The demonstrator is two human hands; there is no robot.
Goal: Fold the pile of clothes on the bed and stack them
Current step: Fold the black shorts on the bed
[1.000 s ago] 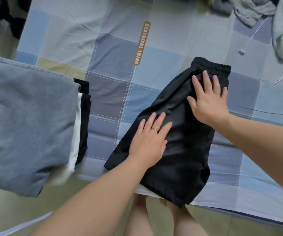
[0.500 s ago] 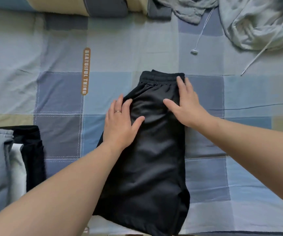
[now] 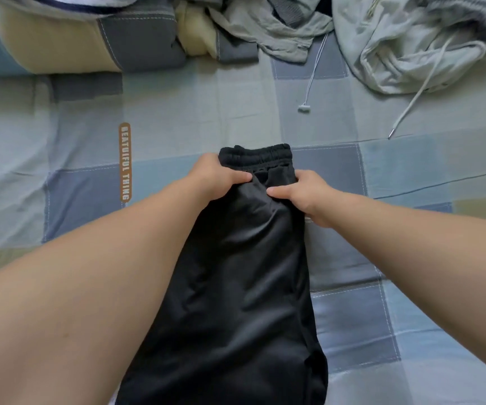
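head cam | looks forward and down | close over bed (image 3: pixel 177 118) | 1 view

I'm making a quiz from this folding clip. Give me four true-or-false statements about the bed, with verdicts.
1. The left hand and the right hand grip the black shorts near the waistband. True.
2. A pale hoodie lies crumpled at the far right. True.
3. The hoodie's cord crosses the shorts. False: it lies on the sheet, apart from them.
4. The shorts are folded into a small square. False: they stretch long toward the person.
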